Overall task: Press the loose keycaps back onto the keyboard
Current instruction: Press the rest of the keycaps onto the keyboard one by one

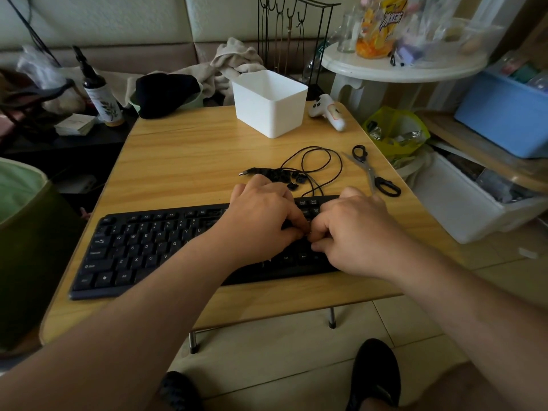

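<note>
I see one keyboard [154, 247] | loose keycaps [292, 178], count unclear | left hand [261, 215], right hand [353, 232]: curled fingertips meeting on keys, held thing hidden, can't tell | one scissors [372, 170]

Low wooden table [184, 149] on pale tiled floor [296, 345]; padded wall [118, 19] behind.

Both hands' fingers [299, 229] meet over the keyboard [142, 250], loose keycaps [284, 176] behind.
</note>
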Demonstrator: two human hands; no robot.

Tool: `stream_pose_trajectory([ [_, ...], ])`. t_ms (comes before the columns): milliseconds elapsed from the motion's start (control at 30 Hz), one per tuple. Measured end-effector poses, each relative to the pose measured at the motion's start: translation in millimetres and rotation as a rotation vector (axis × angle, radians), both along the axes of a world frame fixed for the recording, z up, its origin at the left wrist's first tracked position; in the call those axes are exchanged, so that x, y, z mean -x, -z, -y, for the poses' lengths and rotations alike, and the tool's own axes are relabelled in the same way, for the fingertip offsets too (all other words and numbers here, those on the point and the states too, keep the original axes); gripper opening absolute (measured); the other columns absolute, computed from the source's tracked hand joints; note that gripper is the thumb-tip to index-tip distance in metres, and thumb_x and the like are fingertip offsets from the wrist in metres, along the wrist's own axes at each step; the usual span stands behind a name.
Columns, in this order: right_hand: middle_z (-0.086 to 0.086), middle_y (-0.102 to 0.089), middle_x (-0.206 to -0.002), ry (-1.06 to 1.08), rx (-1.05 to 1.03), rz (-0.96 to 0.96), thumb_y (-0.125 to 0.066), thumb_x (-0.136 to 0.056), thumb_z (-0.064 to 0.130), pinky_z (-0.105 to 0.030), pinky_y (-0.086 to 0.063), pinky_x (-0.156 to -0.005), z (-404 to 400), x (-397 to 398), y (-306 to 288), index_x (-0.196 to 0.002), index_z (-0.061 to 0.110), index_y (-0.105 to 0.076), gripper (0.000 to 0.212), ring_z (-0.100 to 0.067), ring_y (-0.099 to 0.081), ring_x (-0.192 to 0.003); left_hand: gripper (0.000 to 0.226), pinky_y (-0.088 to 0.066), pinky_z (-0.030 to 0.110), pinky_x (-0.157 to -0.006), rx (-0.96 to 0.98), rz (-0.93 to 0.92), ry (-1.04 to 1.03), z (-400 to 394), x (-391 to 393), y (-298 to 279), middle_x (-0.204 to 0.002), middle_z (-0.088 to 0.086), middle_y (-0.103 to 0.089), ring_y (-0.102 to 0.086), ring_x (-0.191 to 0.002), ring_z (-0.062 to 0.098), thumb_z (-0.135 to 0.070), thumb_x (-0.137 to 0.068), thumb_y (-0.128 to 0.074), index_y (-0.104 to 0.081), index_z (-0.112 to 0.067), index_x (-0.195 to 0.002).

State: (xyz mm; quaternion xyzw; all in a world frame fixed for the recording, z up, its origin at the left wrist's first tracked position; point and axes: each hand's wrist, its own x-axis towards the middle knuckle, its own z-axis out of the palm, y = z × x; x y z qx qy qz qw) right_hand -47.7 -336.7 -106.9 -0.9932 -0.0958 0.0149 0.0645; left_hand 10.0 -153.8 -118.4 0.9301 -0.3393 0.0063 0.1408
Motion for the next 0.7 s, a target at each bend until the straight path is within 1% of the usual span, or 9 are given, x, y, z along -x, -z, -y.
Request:
stream_pose_trajectory([
  [100,0.021,-0.06,-0.093,0.031,-0.069,-0.013,-0.072,-0.092,0.045,-0.041,-0.037,-0.091,2,0,3,-0.095,0.044,-0.074,0.003,-0.013,-0.041,-0.107,0.015,-0.028,0.039,-0.1,-0.003,0.0,-0.001,0,0,0,-0.107,-0.023,-0.046,-0.034,-0.123,0.015,-0.053,-0.094,-0.066,-0.073,-0.056,-0.106],
  [167,0.022,-0.062,-0.086,0.082,-0.19,-0.054,-0.076,-0.09,0.042,-0.037,-0.043,-0.09,5,-2,2,-0.09,0.041,-0.077,0.001,-0.01,-0.049,-0.103,0.015,-0.03,0.039,-0.101,0.005,-0.004,-0.002,0,0,-1,-0.107,-0.023,-0.046,-0.034,-0.122,0.014,-0.052,-0.093,-0.066,-0.073,-0.056,-0.106],
  [200,0.021,-0.064,-0.082,0.111,-0.265,-0.067,-0.078,-0.089,0.039,-0.033,-0.046,-0.083,7,-3,1,-0.088,0.039,-0.078,0.001,-0.008,-0.056,-0.097,0.015,-0.03,0.04,-0.101,0.011,-0.006,-0.004,0,0,-2,-0.107,-0.023,-0.046,-0.034,-0.121,0.014,-0.052,-0.093,-0.067,-0.074,-0.056,-0.105],
  [267,0.018,-0.067,-0.076,0.161,-0.385,-0.072,-0.081,-0.086,0.036,-0.025,-0.046,-0.066,10,-5,-4,-0.084,0.037,-0.079,0.004,-0.003,-0.062,-0.079,0.015,-0.032,0.041,-0.102,0.017,-0.014,-0.011,0,0,-3,-0.108,-0.022,-0.049,-0.034,-0.121,0.015,-0.052,-0.092,-0.068,-0.074,-0.055,-0.105],
  [300,0.016,-0.068,-0.075,0.176,-0.418,-0.072,-0.083,-0.085,0.036,-0.023,-0.045,-0.062,10,-6,-6,-0.082,0.036,-0.078,0.006,-0.001,-0.062,-0.074,0.015,-0.032,0.042,-0.103,0.016,-0.022,-0.014,0,0,-3,-0.109,-0.022,-0.05,-0.034,-0.122,0.015,-0.052,-0.092,-0.068,-0.074,-0.054,-0.105],
  [333,0.015,-0.069,-0.074,0.187,-0.43,-0.076,-0.084,-0.083,0.037,-0.024,-0.047,-0.061,10,-7,-7,-0.079,0.035,-0.077,0.008,-0.001,-0.063,-0.072,0.015,-0.032,0.042,-0.103,0.013,-0.031,-0.017,0,0,-4,-0.11,-0.022,-0.052,-0.034,-0.122,0.015,-0.052,-0.092,-0.068,-0.074,-0.053,-0.106],
  [433,0.013,-0.068,-0.074,0.213,-0.355,-0.108,-0.086,-0.079,0.042,-0.032,-0.055,-0.067,4,-9,-5,-0.075,0.033,-0.075,0.014,-0.005,-0.062,-0.075,0.015,-0.031,0.041,-0.103,0.008,-0.051,-0.02,0,2,-4,-0.112,-0.022,-0.052,-0.034,-0.124,0.016,-0.05,-0.093,-0.067,-0.074,-0.052,-0.107],
  [600,0.014,-0.064,-0.076,0.241,-0.285,-0.106,-0.085,-0.081,0.04,-0.038,-0.056,-0.077,2,-14,-4,-0.072,0.031,-0.071,0.019,-0.01,-0.059,-0.078,0.015,-0.031,0.041,-0.103,0.019,-0.066,-0.023,1,2,-5,-0.113,-0.021,-0.054,-0.035,-0.123,0.016,-0.048,-0.094,-0.067,-0.073,-0.052,-0.106],
  [700,0.014,-0.063,-0.079,0.2,-0.256,-0.086,-0.082,-0.083,0.04,-0.041,-0.054,-0.084,2,-12,-3,-0.075,0.032,-0.071,0.016,-0.013,-0.058,-0.084,0.014,-0.031,0.041,-0.103,0.013,-0.065,-0.032,2,1,-5,-0.114,-0.021,-0.054,-0.035,-0.126,0.017,-0.049,-0.093,-0.067,-0.073,-0.053,-0.106],
])
